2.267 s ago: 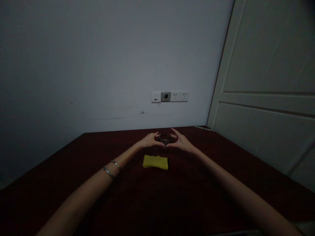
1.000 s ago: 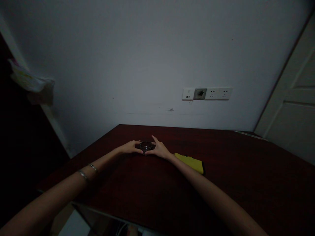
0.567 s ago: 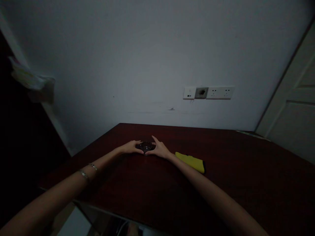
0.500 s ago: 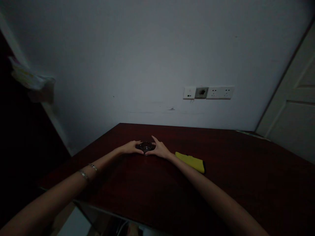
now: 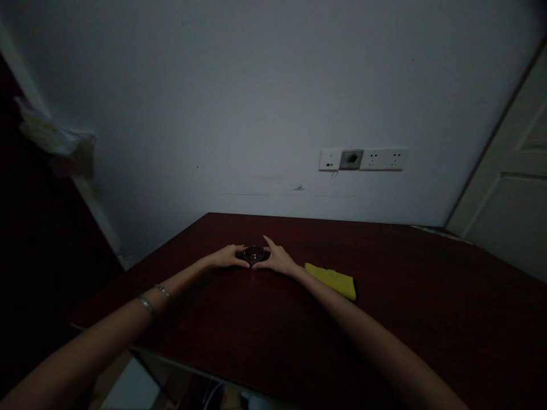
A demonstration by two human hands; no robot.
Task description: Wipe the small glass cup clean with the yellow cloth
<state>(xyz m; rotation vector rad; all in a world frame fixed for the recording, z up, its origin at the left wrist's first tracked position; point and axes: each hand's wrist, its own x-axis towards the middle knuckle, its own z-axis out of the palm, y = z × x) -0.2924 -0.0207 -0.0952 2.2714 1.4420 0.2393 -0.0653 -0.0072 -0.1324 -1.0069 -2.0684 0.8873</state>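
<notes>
A small round dark glass ashtray [image 5: 253, 254] sits on the dark red wooden table [image 5: 239, 319]. My left hand [image 5: 229, 257] curves around its left side, thumb in front and fingers behind. From the right, my right hand [image 5: 277, 259] grips it too, with the thumb near the front and the index finger raised away from the glass. Both thumbs almost meet before the ashtray. To the right of my right wrist lies a folded yellow cloth [image 5: 331, 280] with a dark edge, partly behind my forearm.
A pale wall [image 5: 256, 114] rises behind the table, with a row of sockets [image 5: 363, 160]. A white door [image 5: 513, 188] stands at the right. At the left hangs a plastic bag [image 5: 55, 134]. An open space with objects shows below the table's front edge [image 5: 183, 364].
The view has shifted very slightly. Both hands stay around the ashtray, and nothing else has visibly moved.
</notes>
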